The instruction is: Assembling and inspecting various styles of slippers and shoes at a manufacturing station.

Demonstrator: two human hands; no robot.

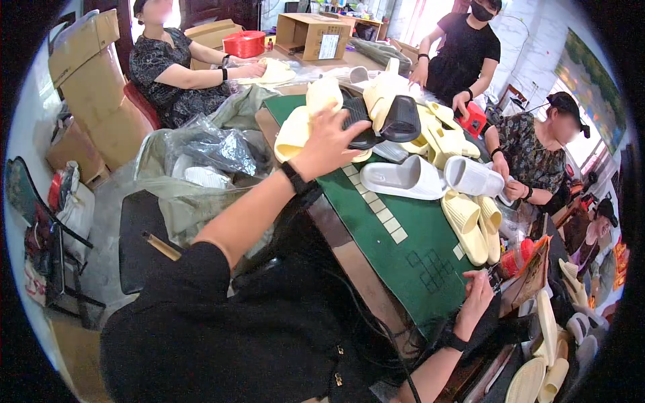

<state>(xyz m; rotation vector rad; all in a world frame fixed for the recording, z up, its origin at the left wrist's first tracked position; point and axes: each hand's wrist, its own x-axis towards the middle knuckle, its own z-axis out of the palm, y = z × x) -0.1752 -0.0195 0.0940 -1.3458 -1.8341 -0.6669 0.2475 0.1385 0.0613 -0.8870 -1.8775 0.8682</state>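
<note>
My left hand [327, 142] reaches over the left side of a slipper pile, its fingers spread. It overlaps a cream slipper [291, 136] and a black slipper [361, 121]; whether it touches either is unclear. Another black slipper [401, 119] lies just to the right. Close to the green mat's right edge is my right hand [476, 295], fingers loosely bent and no object visible in it. Beyond that hand, a pair of cream slippers [465, 227] rests on the green mat [376, 248], below two light grey slippers [410, 180].
Three people work around the table, one holding a red tape dispenser [474, 121]. To the left stands a large sack [151, 158] with plastic-wrapped things. More slippers [527, 383] lie low on the right. A cardboard box [314, 37] and red twine roll [244, 43] stand behind.
</note>
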